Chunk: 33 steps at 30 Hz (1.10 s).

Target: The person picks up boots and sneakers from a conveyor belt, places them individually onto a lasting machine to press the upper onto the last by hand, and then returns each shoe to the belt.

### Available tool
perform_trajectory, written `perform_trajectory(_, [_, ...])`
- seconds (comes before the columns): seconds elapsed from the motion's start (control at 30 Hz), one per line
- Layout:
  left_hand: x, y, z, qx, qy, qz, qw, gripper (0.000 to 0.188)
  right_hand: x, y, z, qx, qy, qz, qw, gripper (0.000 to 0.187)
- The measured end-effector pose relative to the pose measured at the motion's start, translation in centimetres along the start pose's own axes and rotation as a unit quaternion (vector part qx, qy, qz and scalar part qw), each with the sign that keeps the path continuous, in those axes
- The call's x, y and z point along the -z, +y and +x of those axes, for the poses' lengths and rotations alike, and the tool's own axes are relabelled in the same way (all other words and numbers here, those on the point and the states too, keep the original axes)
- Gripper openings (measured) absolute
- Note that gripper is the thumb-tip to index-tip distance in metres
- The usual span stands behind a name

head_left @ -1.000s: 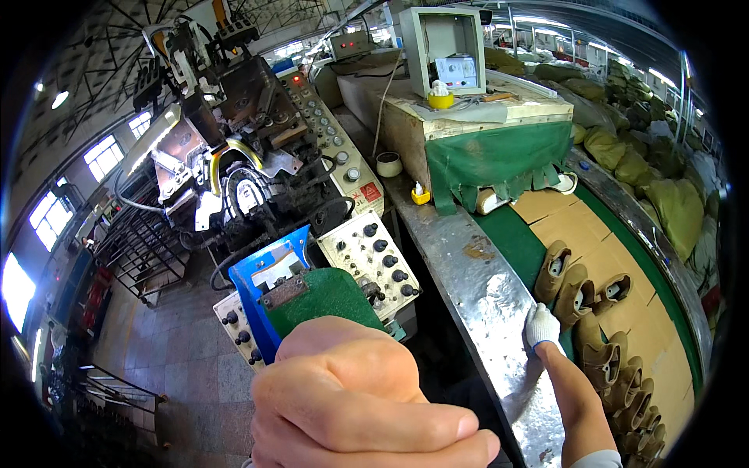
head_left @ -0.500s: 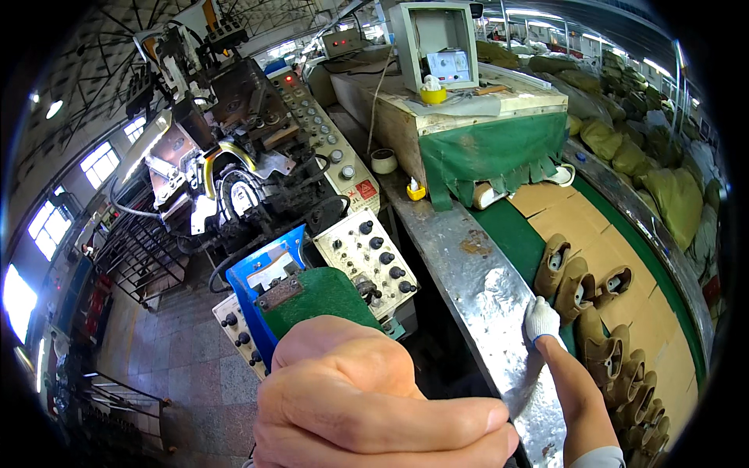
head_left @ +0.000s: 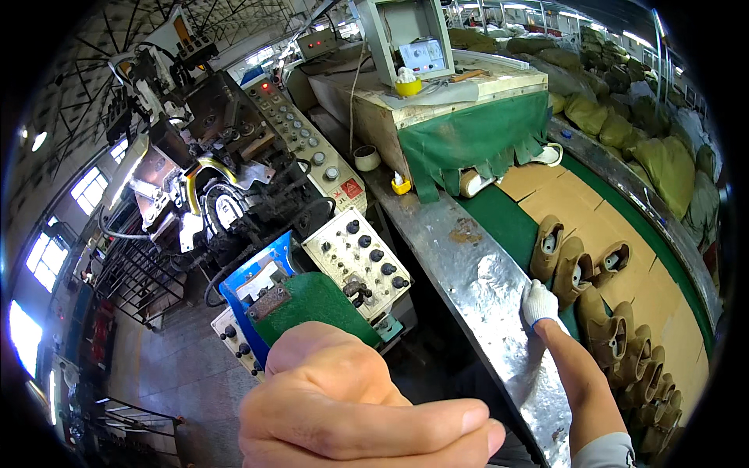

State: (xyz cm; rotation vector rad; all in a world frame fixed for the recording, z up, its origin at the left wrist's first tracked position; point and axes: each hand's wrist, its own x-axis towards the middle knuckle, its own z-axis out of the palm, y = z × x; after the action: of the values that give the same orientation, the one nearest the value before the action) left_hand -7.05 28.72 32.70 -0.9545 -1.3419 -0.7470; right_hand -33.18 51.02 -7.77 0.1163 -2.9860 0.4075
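The left hand point(head_left: 367, 413) is cut off by the lower edge (its grip cannot be told). The gloved right hand point(head_left: 540, 303) hides part of a brown shoe point(head_left: 587, 308).

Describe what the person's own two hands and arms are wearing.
The left hand is bare, with no glove, and no sleeve shows in view. The right hand wears a white knit work glove with a thin blue band at the cuff. The right forearm is bare down to a grey sleeve at the lower edge.

Small white-faced screen unit point(head_left: 422, 56) atop the far bench; red triangular warning label point(head_left: 350, 188) on the control panel point(head_left: 312, 148)
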Motion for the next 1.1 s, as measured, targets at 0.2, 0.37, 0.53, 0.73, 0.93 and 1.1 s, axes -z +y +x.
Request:
perform_trajectory(0.2, [-0.2, 0.9, 0.4, 0.03, -0.013, 0.019, 0.999, 0.021, -0.2, 0.2, 0.0, -0.003, 0.002, -0.009, 1.0, 0.036])
perform_trajectory(0.37, [0.5, 0.4, 1.1, 0.047, -0.064, -0.035, 0.996, 0.021, -0.2, 0.3, 0.0, -0.001, 0.0, -0.01, 1.0, 0.036])
perform_trajectory(0.53, [0.2, 1.3, 1.8, 0.181, -0.073, -0.116, 0.974, 0.023, -0.1, 0.3, 0.0, -0.002, 0.013, -0.019, 1.0, 0.036])
perform_trajectory(0.73, [0.4, -3.9, 1.4, 0.122, -0.154, -0.519, 0.832, 0.01, 0.2, 1.4, -0.1, -0.007, 0.016, -0.022, 1.0, 0.037])
perform_trajectory(0.93, [1.8, -1.3, -3.3, 0.362, -0.063, -0.713, 0.597, 0.022, 0.7, 0.0, -0.1, -0.002, 0.012, -0.014, 1.0, 0.041])
perform_trajectory(1.1, [3.2, 0.4, -1.1, 0.532, -0.039, -0.733, 0.422, 0.029, -1.7, -1.6, -0.7, 0.014, -0.018, 0.02, 1.0, 0.04])
